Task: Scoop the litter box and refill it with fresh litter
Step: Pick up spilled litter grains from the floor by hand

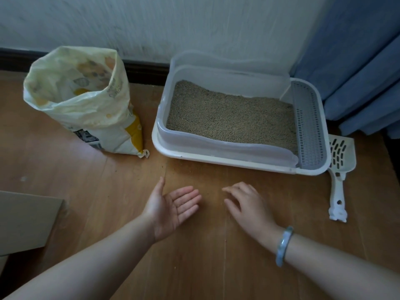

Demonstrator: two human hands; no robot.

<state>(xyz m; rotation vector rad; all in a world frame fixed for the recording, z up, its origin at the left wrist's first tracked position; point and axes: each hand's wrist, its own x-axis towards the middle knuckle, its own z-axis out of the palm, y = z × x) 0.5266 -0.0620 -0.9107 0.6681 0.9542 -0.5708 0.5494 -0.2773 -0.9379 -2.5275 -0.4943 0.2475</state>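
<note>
Litter box (pixel 216 160) sits on the wood floor (pixel 104 191), far and right of centre, its far side close to the wall (pixel 173 24). Tan litter (pixel 229 118) covers its bottom, and a grey slotted grate (pixel 309 126) runs along its right end. A white scoop (pixel 341 169) lies flat on the floor just beside the box's near right corner, handle pointing near. An open bag (pixel 86 98) stands to the left of the box, apart from it, its top folded wide. The left hand (pixel 171 213) is near the box, palm up, fingers straight, holding nothing. The right hand (pixel 249 206) is beside it, palm down, fingers loosely spread and empty; whether it touches the floor I cannot tell. A pale bracelet (pixel 284 245) circles the right wrist. A blue curtain (pixel 357 72) hangs at far right, and cardboard (pixel 23 219) lies at near left.
</note>
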